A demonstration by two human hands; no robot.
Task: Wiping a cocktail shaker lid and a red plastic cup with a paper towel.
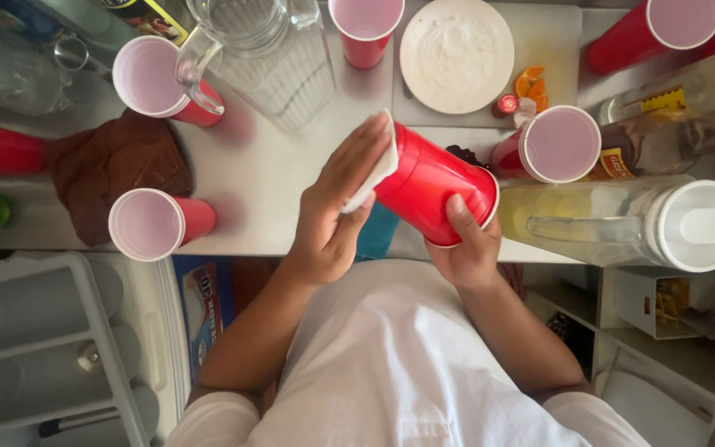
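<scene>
Red plastic cup (432, 192) is tipped on its side, held in the air over the near edge of the desk (250, 178), mouth toward the right hand, base toward the left.

Right hand (467, 244) grips the cup at the rim, thumb on the outside wall. Left hand (337, 203) presses a folded white paper towel (378, 165) flat against the cup's base end, fingers mostly straight, so grasping the towel, not the cup.

Step in hand, by my read: wiping the cup's outside, base end. Next move prob calls for the right hand turning the cup while the left keeps towel pressure; grip is at the rim only, so it could flex or slip.

Counts:
- red cups: 7 in view incl the held one. 3 left of the left hand (2 upright w/ white insides, 1 cut by the frame edge), 1 beyond the hands, 1 just beyond the right hand, 1 far right corner.
- clear pitchers: 2. One empty, beyond the left hand (271, 54); one lying right of the right hand w/ white lid and yellowish liquid (622, 219).
- white plate (457, 54): 1, beyond the hands.
- brown cloth (117, 170): 1, left of the left hand.
- bottles far right: at least 2, can't tell exact no.
</scene>
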